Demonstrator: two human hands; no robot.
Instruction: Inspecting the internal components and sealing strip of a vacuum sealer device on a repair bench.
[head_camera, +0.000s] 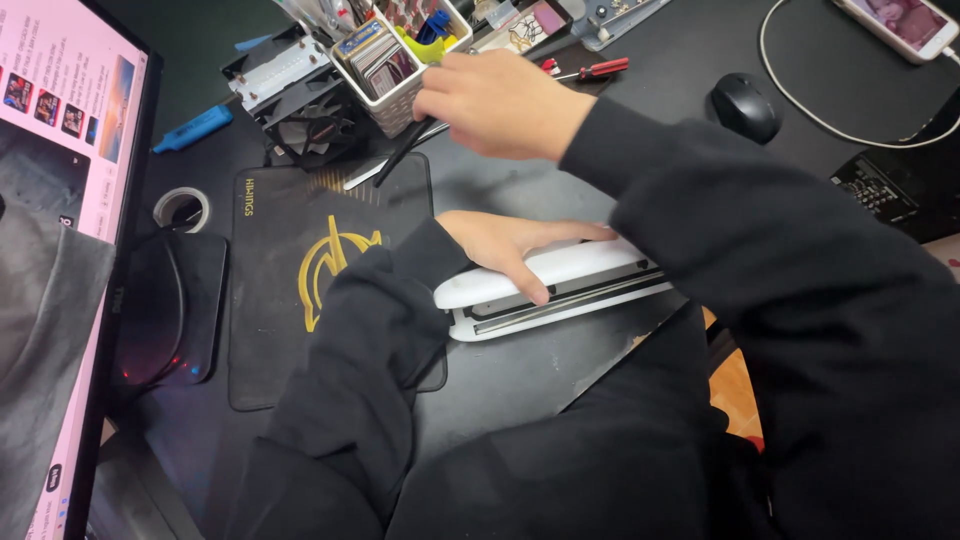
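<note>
My left hand (515, 248) lies flat on a long white device (560, 285) at the desk's near edge, fingers spread over its top. My right hand (500, 103) reaches across above it, fingers curled around a thin black pen-like stick (400, 155) that slants down toward the black mat (290, 260). The hand hovers beside a white mesh basket (395, 105) packed with cards and small tools. Both arms wear black sleeves.
A monitor (60, 200) stands at the left with a black stand base (170, 310). A tape roll (182, 209), blue marker (193, 128), cooling fan (300, 115), red screwdriver (595, 70), black mouse (745, 105), phone (900, 22) with white cable (800, 105) lie on the black desk.
</note>
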